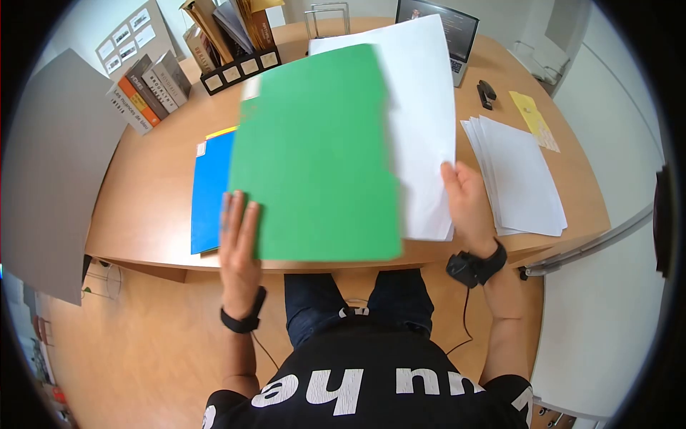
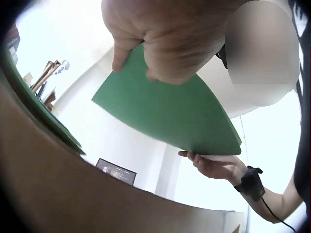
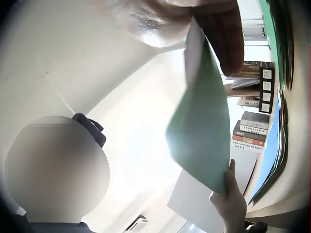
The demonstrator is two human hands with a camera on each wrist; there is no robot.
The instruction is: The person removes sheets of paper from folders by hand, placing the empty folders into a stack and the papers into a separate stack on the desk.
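Observation:
A green folder [image 1: 318, 157] is held up above the desk, tilted, its edges blurred in the head view. White paper [image 1: 425, 129] sticks out from its right side. The left hand [image 1: 241, 250] grips the folder's lower left edge, fingers lying over the green cover. On the right, the right hand [image 1: 471, 207] pinches the white paper at its right edge, thumb on top. Seen from below in the left wrist view, the folder [image 2: 165, 111] spans between both hands. In the right wrist view, paper and folder [image 3: 206, 116] hang from the right hand's fingers.
Blue folders [image 1: 211, 189] lie at the left, partly under the green one. White sheets [image 1: 518, 175] are stacked at the right, near a black stapler [image 1: 486, 94] and a yellow sheet [image 1: 532, 118]. Behind stand books [image 1: 151, 93], a file holder [image 1: 241, 69] and a laptop [image 1: 457, 32].

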